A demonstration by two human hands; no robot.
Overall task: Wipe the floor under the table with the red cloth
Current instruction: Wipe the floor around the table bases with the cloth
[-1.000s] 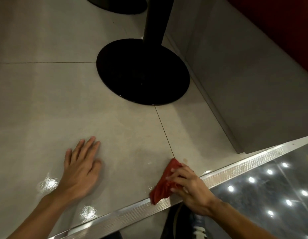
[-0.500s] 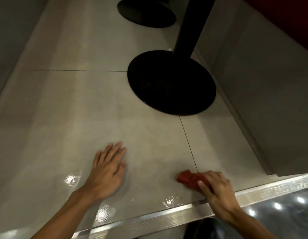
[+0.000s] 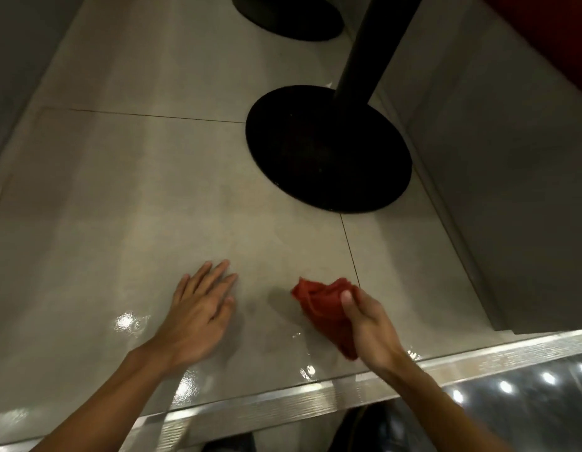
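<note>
A crumpled red cloth (image 3: pixel 319 305) lies on the pale tiled floor (image 3: pixel 185 197) in front of the table's round black base (image 3: pixel 328 148). My right hand (image 3: pixel 369 327) grips the cloth from its right side, thumb over the top, and covers part of it. My left hand (image 3: pixel 201 308) rests flat on the floor to the cloth's left, fingers spread and holding nothing. The black table post (image 3: pixel 371 44) rises from the base out of view.
A second black round base (image 3: pixel 293 17) sits further back. A grey wall panel (image 3: pixel 498 158) runs along the right side. A ribbed metal strip (image 3: pixel 250 409) edges the raised floor near me, with glossy dark floor (image 3: pixel 527 386) below at right. Wet patches shine near my hands.
My right hand has carried the cloth leftward and a little forward from the metal strip, and now grips it with the thumb on top. My left hand stays planted on the floor.
</note>
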